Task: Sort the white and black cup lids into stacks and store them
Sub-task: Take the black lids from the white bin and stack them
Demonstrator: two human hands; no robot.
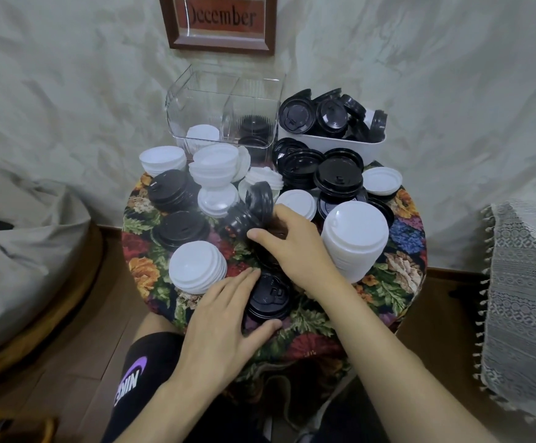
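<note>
Black lid stack point(268, 297) sat cupped in our left hand point(221, 318) while our right hand point(295, 247) gripped a toppled row point(250, 212), seemingly due on top.

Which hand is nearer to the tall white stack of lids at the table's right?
Right. The right hand, gripping tilted black lids, is just left of the tall white stack, close beside it. The left hand is farther, at the table's front, holding a black lid stack.

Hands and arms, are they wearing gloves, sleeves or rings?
No. The left hand and the right hand are bare, with no gloves, rings or watch in view. Both forearms are bare too, with no sleeves showing.
</note>
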